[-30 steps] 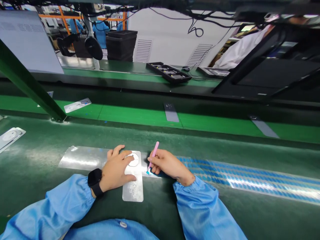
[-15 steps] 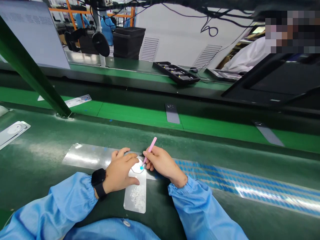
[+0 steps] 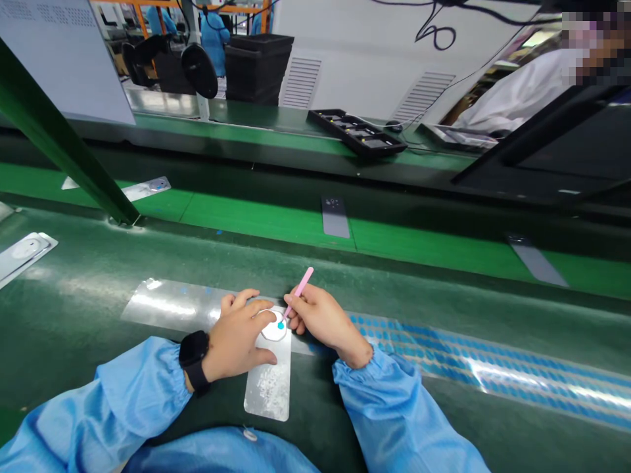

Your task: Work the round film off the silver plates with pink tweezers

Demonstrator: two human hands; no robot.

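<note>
A flat silvery panel with a white round-cornered disc area near its far end lies on the green worktop in front of me. A small blue dot sticker is on that white area, toward its right side. My left hand rests over the panel's left side, fingers spread, the index fingertip on the white area. Pink tweezers are pinched in my right hand, their tip down at the blue dot. Whether the tip still grips the dot is too small to tell.
A clear sheet runs behind my hands, with rows of blue dots on its right part. Beyond, a green belt carries several panels, one being a grey panel. A slanted green post stands left; a black tray lies farther back.
The view has tilted slightly downward. My right hand and the tweezers have shifted very slightly; the tip stays at the blue dot. Panels on the belt have moved a little left against the background.
</note>
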